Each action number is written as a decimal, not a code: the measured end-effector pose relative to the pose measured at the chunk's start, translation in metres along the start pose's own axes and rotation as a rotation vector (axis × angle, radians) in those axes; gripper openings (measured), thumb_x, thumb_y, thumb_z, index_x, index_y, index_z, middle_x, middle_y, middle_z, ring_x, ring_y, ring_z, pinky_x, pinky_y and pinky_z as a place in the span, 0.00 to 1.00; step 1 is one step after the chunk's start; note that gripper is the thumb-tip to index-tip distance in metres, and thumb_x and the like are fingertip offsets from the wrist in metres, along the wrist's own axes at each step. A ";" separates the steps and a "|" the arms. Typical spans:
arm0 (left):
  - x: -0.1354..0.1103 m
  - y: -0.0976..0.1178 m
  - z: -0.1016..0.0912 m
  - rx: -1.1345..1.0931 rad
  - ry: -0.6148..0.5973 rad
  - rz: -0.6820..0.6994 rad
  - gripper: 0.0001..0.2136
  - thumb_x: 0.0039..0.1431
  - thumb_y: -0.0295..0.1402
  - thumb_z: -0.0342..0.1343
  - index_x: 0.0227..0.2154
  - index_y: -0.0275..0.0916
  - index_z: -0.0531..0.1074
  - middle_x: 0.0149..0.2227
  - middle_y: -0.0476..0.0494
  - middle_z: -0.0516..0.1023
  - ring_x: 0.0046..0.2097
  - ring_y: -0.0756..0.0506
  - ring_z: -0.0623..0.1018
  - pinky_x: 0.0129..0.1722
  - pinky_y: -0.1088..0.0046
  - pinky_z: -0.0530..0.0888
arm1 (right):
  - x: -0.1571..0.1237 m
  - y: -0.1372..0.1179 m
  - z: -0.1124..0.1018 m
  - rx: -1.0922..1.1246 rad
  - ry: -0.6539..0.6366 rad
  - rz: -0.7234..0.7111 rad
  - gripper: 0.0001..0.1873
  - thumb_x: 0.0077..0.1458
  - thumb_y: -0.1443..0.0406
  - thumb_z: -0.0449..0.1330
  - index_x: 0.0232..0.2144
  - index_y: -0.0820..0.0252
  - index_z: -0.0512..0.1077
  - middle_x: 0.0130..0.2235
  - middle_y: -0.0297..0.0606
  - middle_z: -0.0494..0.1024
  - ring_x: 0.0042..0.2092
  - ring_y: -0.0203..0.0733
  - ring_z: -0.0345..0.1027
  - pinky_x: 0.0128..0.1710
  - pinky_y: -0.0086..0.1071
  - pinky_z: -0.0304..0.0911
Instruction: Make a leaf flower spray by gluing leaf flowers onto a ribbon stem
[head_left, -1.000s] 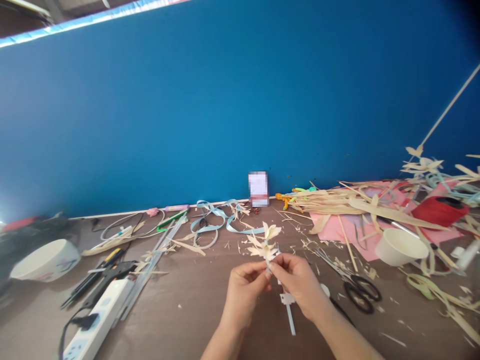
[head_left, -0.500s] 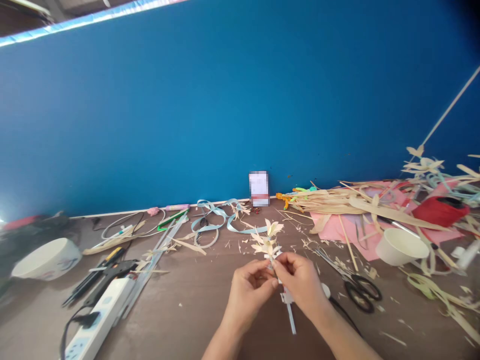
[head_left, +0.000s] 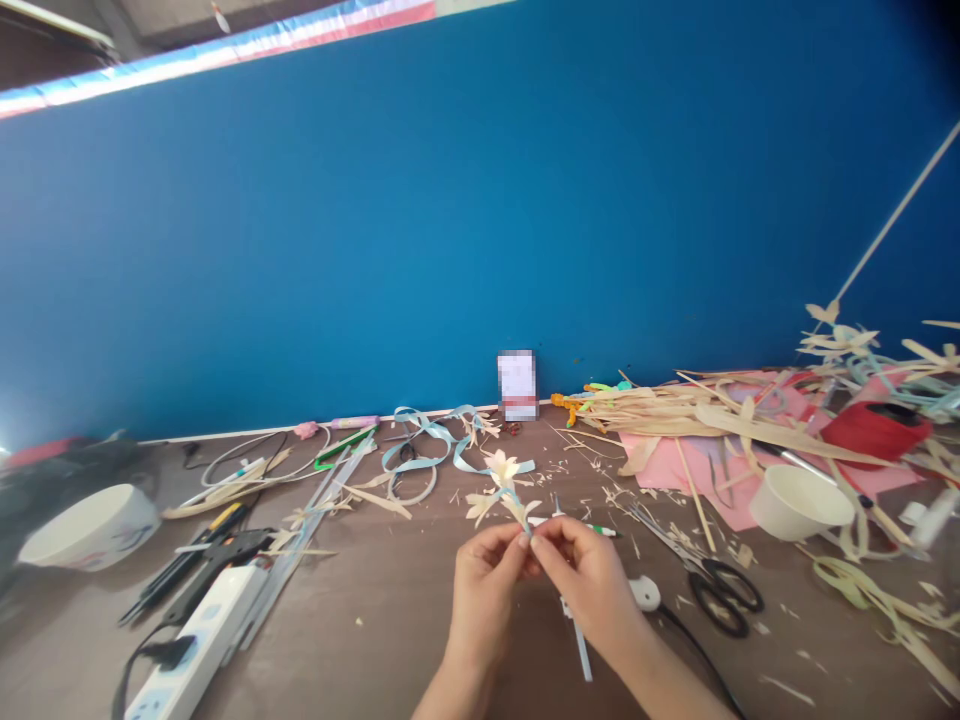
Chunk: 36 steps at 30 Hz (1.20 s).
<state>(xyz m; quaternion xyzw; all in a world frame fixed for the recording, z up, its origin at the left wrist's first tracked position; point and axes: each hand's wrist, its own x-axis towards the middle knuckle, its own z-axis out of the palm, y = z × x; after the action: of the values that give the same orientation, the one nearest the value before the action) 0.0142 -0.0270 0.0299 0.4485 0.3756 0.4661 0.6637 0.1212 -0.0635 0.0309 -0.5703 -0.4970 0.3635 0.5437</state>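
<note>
Both my hands are closed around the stem of a small spray of cream-coloured handmade flowers [head_left: 504, 470], just above the table. My left hand [head_left: 484, 585] pinches the light-blue stem from the left. From the right, my right hand [head_left: 589, 575] pinches it at the same spot, thumbs nearly touching. Several pale blossoms fan out above the fingertips and lean left; most of the stem is hidden by the fingers. Beneath my right hand lies a white corded tool [head_left: 645, 593], largely covered, with a clear stick [head_left: 582, 652] jutting towards me.
Black-handled scissors [head_left: 724, 595] lie right, near a paper cup [head_left: 801, 503] and a pile of dried husk strips [head_left: 675, 405]. Left are a power strip [head_left: 199, 640], a black glue gun [head_left: 225, 560], clear sticks [head_left: 300, 545] and a white bowl [head_left: 90, 527]. Blue ribbon [head_left: 420, 450] curls behind.
The flower spray has turned and now leans left, its blossoms spread apart. My hands have drawn closer together on the stem. More of the white tool shows beside my right hand.
</note>
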 end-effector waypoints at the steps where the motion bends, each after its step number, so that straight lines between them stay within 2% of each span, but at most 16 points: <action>1: 0.000 0.000 -0.001 -0.012 0.017 0.011 0.07 0.46 0.33 0.60 0.26 0.33 0.75 0.22 0.47 0.74 0.25 0.52 0.70 0.27 0.77 0.69 | -0.002 0.000 0.001 -0.026 0.002 -0.015 0.07 0.52 0.61 0.54 0.28 0.60 0.66 0.25 0.33 0.71 0.27 0.36 0.66 0.26 0.27 0.61; 4: 0.001 0.000 -0.003 -0.018 0.065 0.040 0.06 0.46 0.33 0.59 0.25 0.33 0.74 0.23 0.48 0.74 0.25 0.52 0.71 0.28 0.76 0.69 | -0.006 0.000 0.005 -0.130 0.012 -0.032 0.05 0.51 0.64 0.54 0.32 0.58 0.63 0.26 0.32 0.70 0.27 0.36 0.65 0.26 0.27 0.61; 10: 0.001 0.000 -0.003 0.040 0.086 0.074 0.06 0.46 0.32 0.59 0.25 0.34 0.73 0.23 0.48 0.73 0.25 0.53 0.69 0.27 0.79 0.68 | -0.007 -0.001 0.005 -0.191 -0.007 -0.031 0.03 0.53 0.64 0.52 0.30 0.57 0.60 0.26 0.32 0.69 0.27 0.36 0.65 0.27 0.28 0.60; 16: 0.000 -0.003 -0.003 0.059 0.118 0.088 0.06 0.45 0.32 0.59 0.25 0.34 0.72 0.23 0.50 0.71 0.25 0.53 0.67 0.25 0.81 0.65 | -0.007 -0.001 0.005 -0.256 0.024 -0.069 0.02 0.52 0.65 0.52 0.29 0.57 0.61 0.23 0.29 0.66 0.25 0.35 0.62 0.25 0.26 0.58; 21: 0.000 -0.003 -0.003 0.076 0.101 0.088 0.07 0.45 0.33 0.59 0.24 0.34 0.73 0.23 0.49 0.70 0.25 0.53 0.67 0.24 0.80 0.66 | -0.008 -0.002 0.003 -0.324 0.054 -0.158 0.03 0.53 0.66 0.52 0.29 0.58 0.64 0.21 0.29 0.65 0.23 0.34 0.60 0.25 0.26 0.55; 27: 0.001 -0.003 -0.004 0.090 0.055 0.078 0.07 0.45 0.33 0.59 0.25 0.34 0.73 0.24 0.48 0.70 0.25 0.53 0.66 0.22 0.81 0.65 | -0.008 -0.002 0.003 -0.155 0.035 -0.159 0.07 0.55 0.64 0.50 0.27 0.59 0.66 0.24 0.31 0.68 0.25 0.34 0.61 0.26 0.25 0.56; 32: 0.000 -0.001 -0.004 0.093 0.040 0.055 0.07 0.46 0.33 0.58 0.24 0.33 0.73 0.22 0.48 0.69 0.24 0.53 0.65 0.22 0.81 0.63 | -0.004 0.002 0.005 0.058 0.016 -0.055 0.10 0.54 0.61 0.53 0.25 0.61 0.66 0.24 0.33 0.68 0.25 0.34 0.60 0.25 0.26 0.56; 36: 0.001 0.000 -0.004 0.070 0.024 0.018 0.08 0.46 0.34 0.59 0.23 0.33 0.71 0.22 0.50 0.68 0.22 0.55 0.63 0.20 0.82 0.61 | -0.002 0.001 0.007 0.254 0.001 0.081 0.13 0.50 0.57 0.56 0.23 0.61 0.65 0.18 0.27 0.62 0.18 0.28 0.51 0.17 0.24 0.48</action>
<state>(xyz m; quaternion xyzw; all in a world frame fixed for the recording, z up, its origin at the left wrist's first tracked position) 0.0108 -0.0250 0.0285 0.4691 0.3956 0.4639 0.6390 0.1140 -0.0630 0.0287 -0.5168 -0.4232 0.4447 0.5967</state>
